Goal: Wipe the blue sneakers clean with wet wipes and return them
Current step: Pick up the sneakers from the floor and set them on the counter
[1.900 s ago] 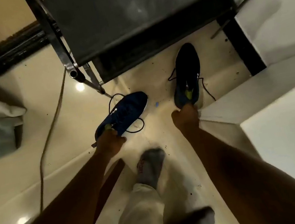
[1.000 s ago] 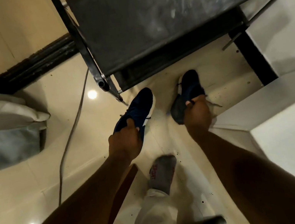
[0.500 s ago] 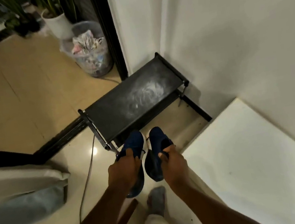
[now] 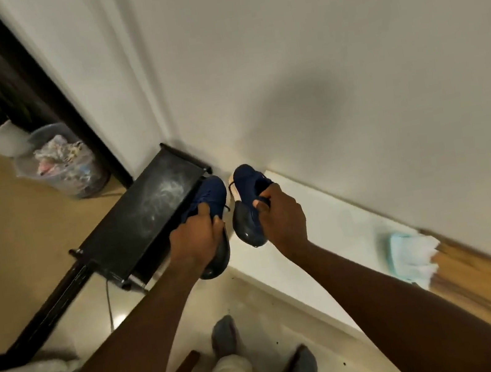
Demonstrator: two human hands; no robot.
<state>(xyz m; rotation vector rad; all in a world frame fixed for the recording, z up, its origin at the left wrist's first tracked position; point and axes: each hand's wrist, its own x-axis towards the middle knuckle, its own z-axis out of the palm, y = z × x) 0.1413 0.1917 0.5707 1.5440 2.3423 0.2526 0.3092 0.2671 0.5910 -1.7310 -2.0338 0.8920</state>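
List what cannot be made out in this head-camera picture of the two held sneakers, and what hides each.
Head view:
Opening of the left sneaker: covered by the left hand.
Opening of the right sneaker: covered by the right hand.
The pale thing on the counter: motion-blurred; wipes or not, cannot tell.
Contents of the bin: blurred, too small.
Lower level of the rack: hidden under its top.

Navy sneakers [image 4: 212, 196], dusty black rack [image 4: 143, 222], cream wall [image 4: 343, 39].

both sneakers, on floor under rack earlier, now being carried: left hand [image 4: 196, 241] gripping left sneaker [image 4: 207, 205], right hand [image 4: 280, 217] gripping right sneaker [image 4: 245, 185], swinging toward white counter [image 4: 327, 234].
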